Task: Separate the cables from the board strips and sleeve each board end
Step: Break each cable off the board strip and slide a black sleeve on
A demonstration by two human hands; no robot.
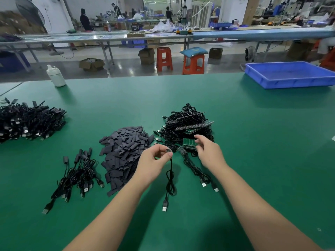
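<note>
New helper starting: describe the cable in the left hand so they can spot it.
On the green table, between the pile of sleeves and the tangled heap with boards, the left hand pinches one cable. Unlike the others, it dangles alone.

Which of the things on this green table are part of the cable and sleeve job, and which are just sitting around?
Job:
- left hand pinching a separated cable
- right hand on a board strip
- tangled cable and board pile
- pile of black sleeves
- sleeved cables
- big finished heap

Lying about:
- white bottle
- blue tray
</note>
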